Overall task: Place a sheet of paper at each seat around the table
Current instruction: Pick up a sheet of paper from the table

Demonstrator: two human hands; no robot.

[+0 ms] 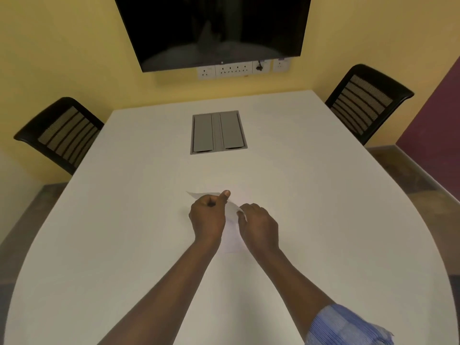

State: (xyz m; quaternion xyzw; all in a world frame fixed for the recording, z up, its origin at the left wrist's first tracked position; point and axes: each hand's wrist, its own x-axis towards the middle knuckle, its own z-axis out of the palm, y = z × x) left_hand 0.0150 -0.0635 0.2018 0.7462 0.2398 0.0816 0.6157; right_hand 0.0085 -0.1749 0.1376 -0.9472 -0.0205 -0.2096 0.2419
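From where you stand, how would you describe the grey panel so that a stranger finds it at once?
Start at the white table under the black screen. On its centre line, nearer the screen than the hands, the grey panel is set into the top. It is the only grey thing on the table, a rectangle with two long flaps side by side.

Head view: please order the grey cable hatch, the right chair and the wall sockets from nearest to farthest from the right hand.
From the right hand:
1. Grey cable hatch, set in the table's middle.
2. Right chair, at the far right edge.
3. Wall sockets, under the screen.
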